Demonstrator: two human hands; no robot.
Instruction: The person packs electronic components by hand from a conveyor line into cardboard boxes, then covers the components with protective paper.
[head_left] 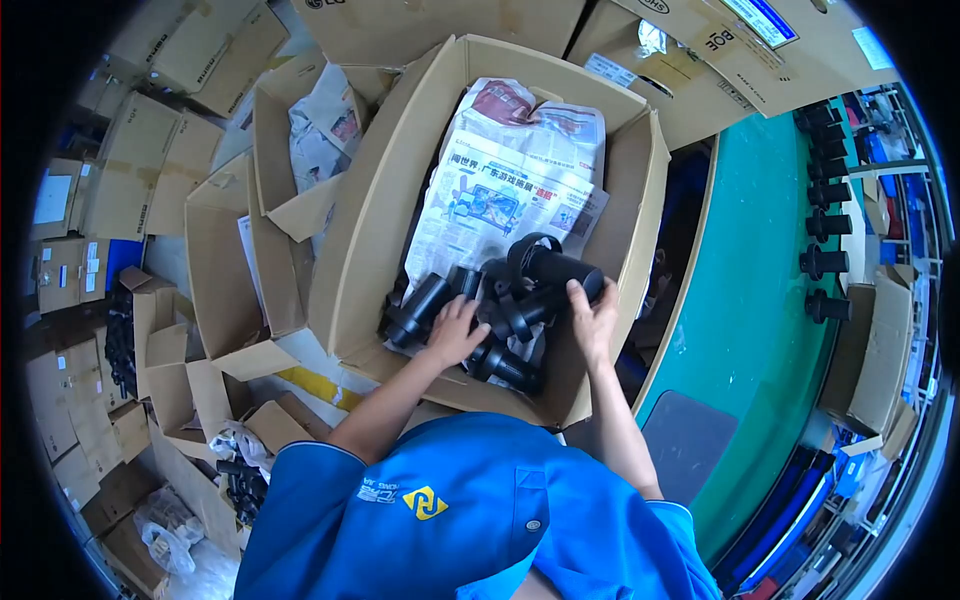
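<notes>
Newspaper [500,215] lies spread across the far part of the big open carton [375,210] before us, probably as padding to keep hard parts from scuffing. Our two hands are well apart, both inside the carton at its near end. The right hand [592,318] grips the end of a black flanged cylinder [560,268], thumb on the near side and fingers round the far side, a hold that seems to suit its round body. That cylinder sits on top of the loose black parts [510,368], near the carton's right wall. Our left hand [458,333] rests fingers-down on the parts at the left, perhaps to steady them; we cannot tell whether it clasps one, as the fingertips are hidden. On the green bench [740,250], similar black pieces [826,225] stand in a row along the far edge, likely to keep them separate.
</notes>
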